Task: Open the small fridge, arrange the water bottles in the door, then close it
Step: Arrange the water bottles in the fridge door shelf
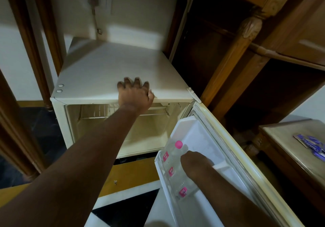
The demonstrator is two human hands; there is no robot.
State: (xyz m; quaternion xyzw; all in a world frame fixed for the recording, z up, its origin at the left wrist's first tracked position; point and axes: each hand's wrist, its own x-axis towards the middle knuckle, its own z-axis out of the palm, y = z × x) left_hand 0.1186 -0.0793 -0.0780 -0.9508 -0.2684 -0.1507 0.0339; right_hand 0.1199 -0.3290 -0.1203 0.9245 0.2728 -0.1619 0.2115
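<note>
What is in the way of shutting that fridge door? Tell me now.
The right hand is inside the open white fridge door, on the clear water bottles with pink labels in its shelf. The left hand rests on the fridge's top front edge, where the door closes.

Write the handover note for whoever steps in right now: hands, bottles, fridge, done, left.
Left hand: resting flat on the front edge of the fridge top, holding nothing.
Right hand: down in the door shelf, on the water bottles; grip itself hidden.
Water bottles: clear, pink labels, one pink cap visible, standing in a row in the open door behind its clear rail.
Done: fridge open, bottles in the door.
Left: finish arranging the row, withdraw the right hand, close the door.
</note>
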